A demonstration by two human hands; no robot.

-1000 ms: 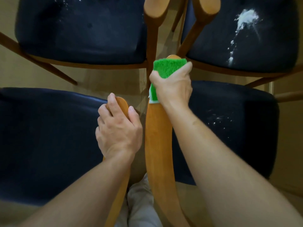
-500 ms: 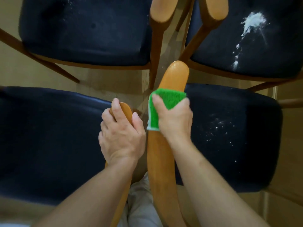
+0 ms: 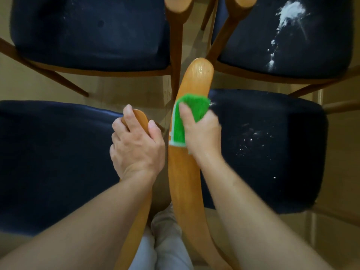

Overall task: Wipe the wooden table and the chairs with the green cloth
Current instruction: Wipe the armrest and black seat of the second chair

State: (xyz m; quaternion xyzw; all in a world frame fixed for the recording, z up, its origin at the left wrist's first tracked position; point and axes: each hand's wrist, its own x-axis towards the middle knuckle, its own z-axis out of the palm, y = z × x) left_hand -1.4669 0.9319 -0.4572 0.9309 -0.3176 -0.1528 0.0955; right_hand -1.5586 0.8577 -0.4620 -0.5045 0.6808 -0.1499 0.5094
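My right hand (image 3: pixel 202 133) grips the green cloth (image 3: pixel 187 117), wrapped around the curved wooden back rail (image 3: pixel 185 182) of the near right chair, a little below the rail's rounded tip. My left hand (image 3: pixel 136 145) grips the rounded end of the near left chair's wooden rail (image 3: pixel 141 118). Both near chairs have dark navy seats; the near right seat (image 3: pixel 272 152) carries scattered white specks. The far right chair's seat (image 3: pixel 282 36) has a large streak of white powder. The far left seat (image 3: pixel 87 32) shows faint white dust.
Four chairs stand close together on a beige floor (image 3: pixel 126 88), their wooden rail ends nearly meeting in the middle. My light trouser legs (image 3: pixel 165 250) show at the bottom between the two near rails. No table is in view.
My right hand has slid the green cloth back along the rail from its tip toward me, uncovering the rounded end. My left hand has kept its grip on the other rail.
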